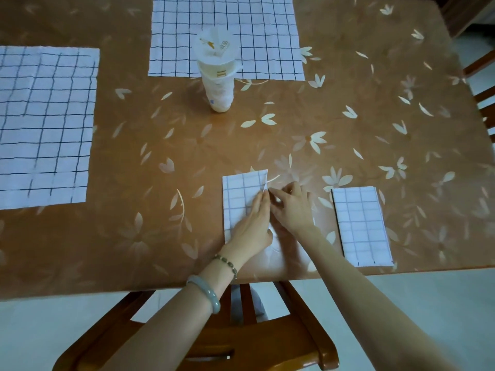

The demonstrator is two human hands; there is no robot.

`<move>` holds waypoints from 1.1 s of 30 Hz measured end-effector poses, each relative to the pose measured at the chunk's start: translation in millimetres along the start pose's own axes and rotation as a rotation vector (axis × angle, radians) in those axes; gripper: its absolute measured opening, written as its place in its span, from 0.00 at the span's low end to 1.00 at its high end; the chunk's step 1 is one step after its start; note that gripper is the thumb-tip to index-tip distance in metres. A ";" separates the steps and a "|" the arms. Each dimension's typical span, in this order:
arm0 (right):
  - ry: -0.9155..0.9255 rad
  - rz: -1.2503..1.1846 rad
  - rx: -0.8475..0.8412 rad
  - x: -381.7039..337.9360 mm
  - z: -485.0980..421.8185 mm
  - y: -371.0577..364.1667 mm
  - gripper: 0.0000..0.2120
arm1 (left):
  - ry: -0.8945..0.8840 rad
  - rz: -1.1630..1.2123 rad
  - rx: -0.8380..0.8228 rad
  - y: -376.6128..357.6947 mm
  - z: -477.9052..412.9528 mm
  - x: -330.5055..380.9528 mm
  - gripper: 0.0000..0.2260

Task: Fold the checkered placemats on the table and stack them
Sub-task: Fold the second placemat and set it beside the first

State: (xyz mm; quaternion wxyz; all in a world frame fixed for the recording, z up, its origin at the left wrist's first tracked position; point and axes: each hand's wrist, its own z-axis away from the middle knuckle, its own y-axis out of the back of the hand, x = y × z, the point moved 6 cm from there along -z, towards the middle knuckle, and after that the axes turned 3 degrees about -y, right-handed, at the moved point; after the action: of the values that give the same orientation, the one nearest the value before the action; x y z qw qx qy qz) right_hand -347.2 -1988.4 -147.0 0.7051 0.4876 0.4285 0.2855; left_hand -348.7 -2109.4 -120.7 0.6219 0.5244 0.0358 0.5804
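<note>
From the head view, the task looks roughly halfway done. One folded placemat (361,226) lies as a narrow rectangle near the front edge of the worktop (348,89), to the right of the hands and apart from them. It makes the start of a stack, with nothing on it yet.

A second placemat (239,194), already reduced to about the same narrow shape, lies just in front of the person, and both hands are on it. The left hand (251,223) rests on the cloth with fairly straight fingers that reach to its right edge and press it down. The right hand (292,207) comes in from the right, and its fingertips meet that same edge where a small corner of cloth stands up. I cannot tell whether it pinches the corner or only touches it. I judge this to be the last squaring of the fold.

Two pieces are untouched. The left placemat (45,124) lies spread flat at the left side. The far placemat (225,36) lies spread at the back, with a white container (218,76) standing at its near edge.

Still to do: finish this fold, set it on the folded one, then fold and stack the other two.
</note>
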 end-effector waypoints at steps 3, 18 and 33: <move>0.006 0.010 -0.008 2.0 -1.1 -0.9 0.10 | 0.027 -0.044 -0.012 -7.6 -8.6 -4.3 0.39; 0.091 -0.038 -0.012 9.7 -1.0 -7.2 0.13 | 0.017 -0.192 0.425 27.3 4.2 -67.9 0.26; 0.329 0.139 -0.055 -53.3 -2.1 -49.7 0.29 | -0.047 -0.518 0.274 2.3 -22.3 -85.3 0.29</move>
State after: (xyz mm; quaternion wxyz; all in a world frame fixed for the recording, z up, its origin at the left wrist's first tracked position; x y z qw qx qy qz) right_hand -374.8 -2049.2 -176.3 0.6170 0.4433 0.4955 0.4211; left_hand -392.5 -2161.0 -177.2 0.6733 0.5902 0.2323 0.3799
